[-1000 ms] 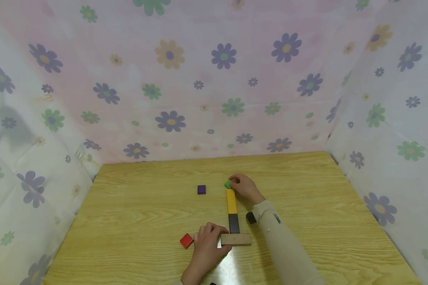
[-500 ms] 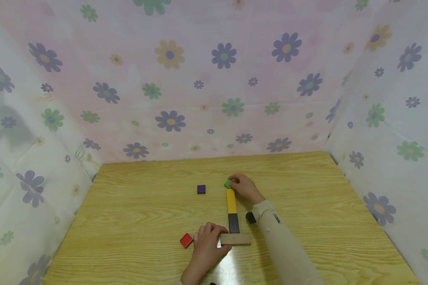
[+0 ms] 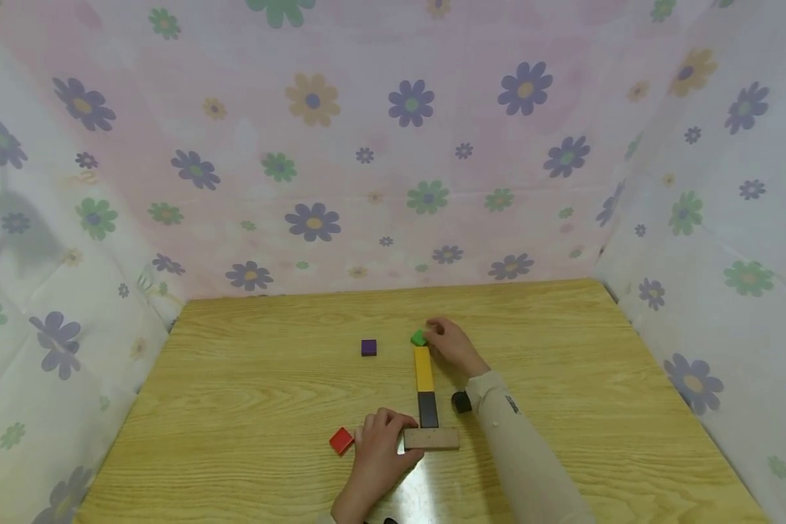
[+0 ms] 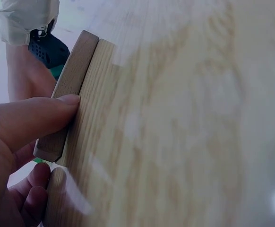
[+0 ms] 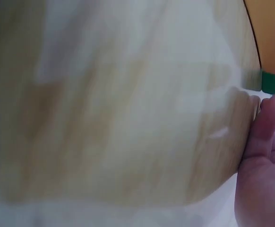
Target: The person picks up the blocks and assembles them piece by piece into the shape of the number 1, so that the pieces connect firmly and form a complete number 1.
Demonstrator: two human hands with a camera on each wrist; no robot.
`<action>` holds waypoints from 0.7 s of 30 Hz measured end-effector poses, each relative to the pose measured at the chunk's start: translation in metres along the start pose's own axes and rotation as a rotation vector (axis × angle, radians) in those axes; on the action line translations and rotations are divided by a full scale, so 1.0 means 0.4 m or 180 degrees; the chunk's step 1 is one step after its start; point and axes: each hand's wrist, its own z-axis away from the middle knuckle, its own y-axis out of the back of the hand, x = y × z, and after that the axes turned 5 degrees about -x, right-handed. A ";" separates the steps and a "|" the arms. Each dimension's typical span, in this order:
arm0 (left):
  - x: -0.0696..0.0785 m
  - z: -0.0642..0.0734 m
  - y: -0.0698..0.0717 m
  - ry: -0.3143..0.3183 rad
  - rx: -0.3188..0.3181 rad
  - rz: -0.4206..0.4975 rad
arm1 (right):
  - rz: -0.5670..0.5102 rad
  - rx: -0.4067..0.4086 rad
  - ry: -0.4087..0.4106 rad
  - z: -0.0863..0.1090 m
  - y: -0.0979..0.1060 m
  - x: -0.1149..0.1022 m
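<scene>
In the head view a plain wooden block (image 3: 431, 439) lies crosswise, its left end held between the thumb and fingers of my left hand (image 3: 381, 458). The left wrist view shows that thumb (image 4: 57, 111) pressed on the block's long side. Behind it, end to end in a line, lie a dark block (image 3: 428, 410) and a yellow block (image 3: 423, 369). A small green block (image 3: 418, 338) sits at the far end of the yellow one. My right hand (image 3: 453, 346) is beside the green block, index finger raised off it; in the right wrist view a fingertip (image 5: 272, 105) is right at the green block's end.
A purple block (image 3: 369, 348) lies left of the line, and a red block (image 3: 342, 441) sits close by my left hand. Right of the line, near my right sleeve (image 3: 524, 444), is a black rounded block (image 3: 461, 402). Flowered cloth (image 3: 367, 182) surrounds the wooden table (image 3: 249, 378).
My right hand's fingers have loosened from the green block and shifted slightly right. The green block stays at the yellow block's end; my left hand keeps its hold.
</scene>
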 end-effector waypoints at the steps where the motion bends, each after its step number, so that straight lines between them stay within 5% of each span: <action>1: 0.000 0.000 0.000 0.0004 0.0001 0.0000 | -0.0087 -0.0020 -0.0002 0.002 0.002 0.002; 21: 0.001 0.002 -0.002 -0.0010 0.0050 -0.0087 | -0.0994 0.0045 0.0055 0.055 0.018 0.053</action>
